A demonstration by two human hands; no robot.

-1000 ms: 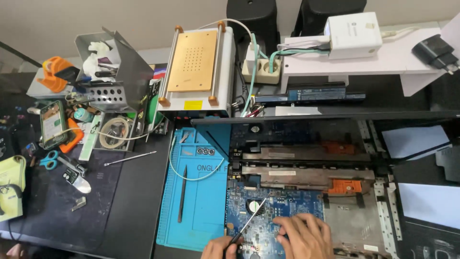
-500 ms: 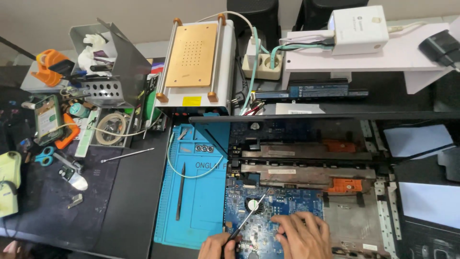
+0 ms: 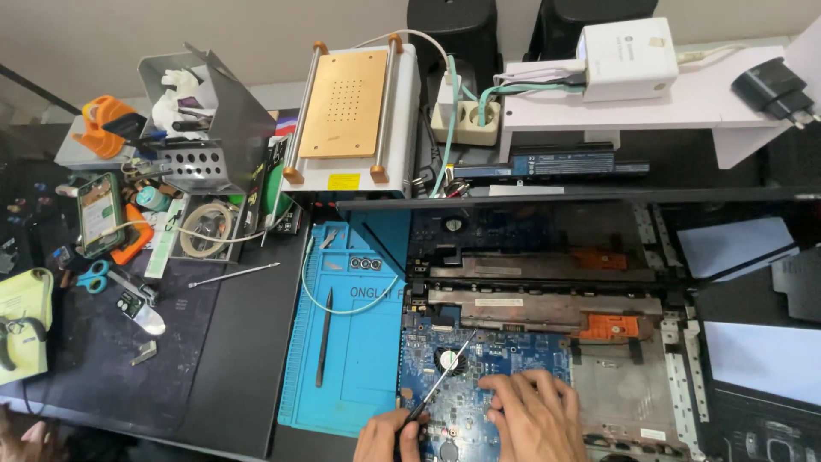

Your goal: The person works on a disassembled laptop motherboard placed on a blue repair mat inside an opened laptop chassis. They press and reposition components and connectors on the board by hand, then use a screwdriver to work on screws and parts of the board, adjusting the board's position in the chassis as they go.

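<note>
Nearest the camera, the left hand (image 3: 386, 438) pinches a thin screwdriver (image 3: 438, 382), its tip angled up over the blue circuit board (image 3: 505, 355). The right hand (image 3: 534, 415) lies flat on that board, fingers spread, holding nothing. Left of the board lies a blue repair mat (image 3: 351, 342); beyond it stands a gold-topped heating plate (image 3: 346, 90).
</note>
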